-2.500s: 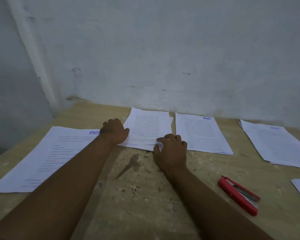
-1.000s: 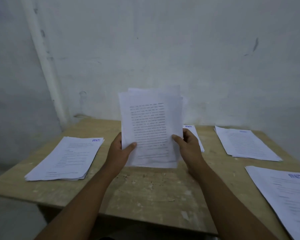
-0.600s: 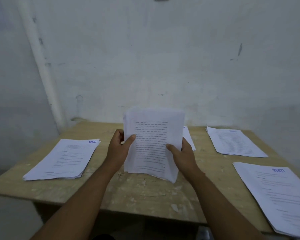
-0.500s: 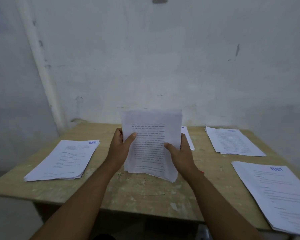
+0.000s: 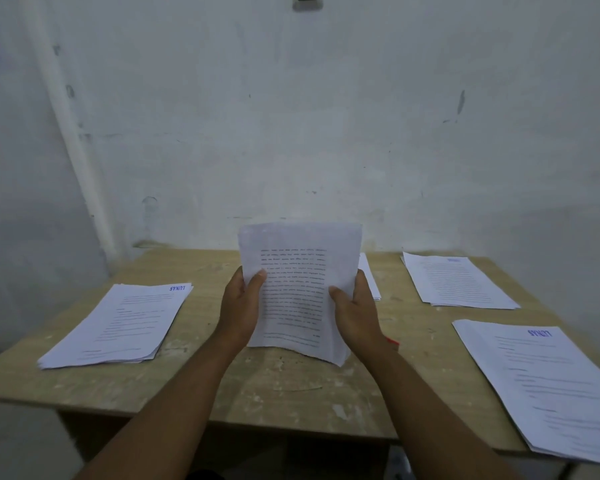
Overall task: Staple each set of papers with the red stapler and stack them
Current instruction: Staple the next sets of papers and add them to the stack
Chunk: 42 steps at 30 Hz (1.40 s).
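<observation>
I hold a set of printed white papers (image 5: 298, 289) upright over the middle of the wooden table (image 5: 291, 386). My left hand (image 5: 240, 306) grips its left edge, thumb on the front page. My right hand (image 5: 355, 311) grips its right edge the same way. The set's bottom edge stands on or just above the tabletop. Only a small red sliver of the stapler (image 5: 392, 341) shows, just right of my right wrist; the rest is hidden behind my forearm.
Other paper sets lie flat on the table: one at the left (image 5: 118, 325), one at the back right (image 5: 456, 280), one at the near right (image 5: 551, 386), and one partly hidden behind the held set (image 5: 369, 280). A white wall stands behind the table.
Both hands took the middle set off the table and stood it upright. Over the last second the set came lower, and its sheets now look more even at the top.
</observation>
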### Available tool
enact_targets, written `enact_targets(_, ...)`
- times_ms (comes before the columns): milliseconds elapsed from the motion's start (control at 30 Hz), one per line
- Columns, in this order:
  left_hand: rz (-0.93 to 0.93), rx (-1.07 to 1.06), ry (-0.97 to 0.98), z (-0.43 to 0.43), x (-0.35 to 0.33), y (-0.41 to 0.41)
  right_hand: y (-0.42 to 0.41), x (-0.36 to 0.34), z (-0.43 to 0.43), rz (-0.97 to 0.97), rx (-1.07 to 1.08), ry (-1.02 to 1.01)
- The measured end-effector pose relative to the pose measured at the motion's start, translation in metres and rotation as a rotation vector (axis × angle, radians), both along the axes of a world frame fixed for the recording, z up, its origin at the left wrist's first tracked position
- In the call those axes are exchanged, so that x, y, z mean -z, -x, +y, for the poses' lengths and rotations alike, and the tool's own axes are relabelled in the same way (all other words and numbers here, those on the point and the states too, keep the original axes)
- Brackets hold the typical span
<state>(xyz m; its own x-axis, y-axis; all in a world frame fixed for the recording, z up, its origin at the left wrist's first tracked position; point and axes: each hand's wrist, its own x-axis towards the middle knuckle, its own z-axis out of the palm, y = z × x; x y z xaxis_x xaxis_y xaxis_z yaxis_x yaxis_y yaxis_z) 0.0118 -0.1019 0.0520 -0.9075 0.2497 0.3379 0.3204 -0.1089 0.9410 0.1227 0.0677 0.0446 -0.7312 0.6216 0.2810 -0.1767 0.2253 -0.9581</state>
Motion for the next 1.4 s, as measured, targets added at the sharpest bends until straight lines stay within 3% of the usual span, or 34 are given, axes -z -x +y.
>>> enact_targets(567, 0.036, -0.191, 0.080, 0.018, 0.017, -0.005, -0.002, 0.002, -0.007, -0.073, -0.014, -0.020)
enact_targets(700, 0.125, -0.269, 0.254, 0.012, 0.005, 0.008, -0.014, -0.009, 0.010, -0.181, -0.126, -0.117)
enact_targets(800, 0.224, -0.300, 0.481, 0.005, -0.009, 0.019, -0.018, -0.011, 0.038, -0.328, -0.089, -0.264)
enact_targets(933, 0.347, -0.228, 0.766, -0.002, -0.024, 0.029, -0.023, 0.000, 0.079, -0.746, -0.006, -0.470)
enact_targets(1033, 0.416, -0.126, 0.936, -0.004, -0.030, 0.036, -0.028, 0.009, 0.089, -1.017, -0.060, -0.531)
enact_targets(1267, 0.502, 0.083, 1.208, 0.007, -0.015, 0.033, -0.029, 0.021, 0.094, -0.990, -0.063, -0.518)
enact_targets(1400, 0.460, 0.190, 1.240, 0.014, 0.005, 0.025, -0.026, 0.015, 0.105, -0.846, -0.031, -0.241)
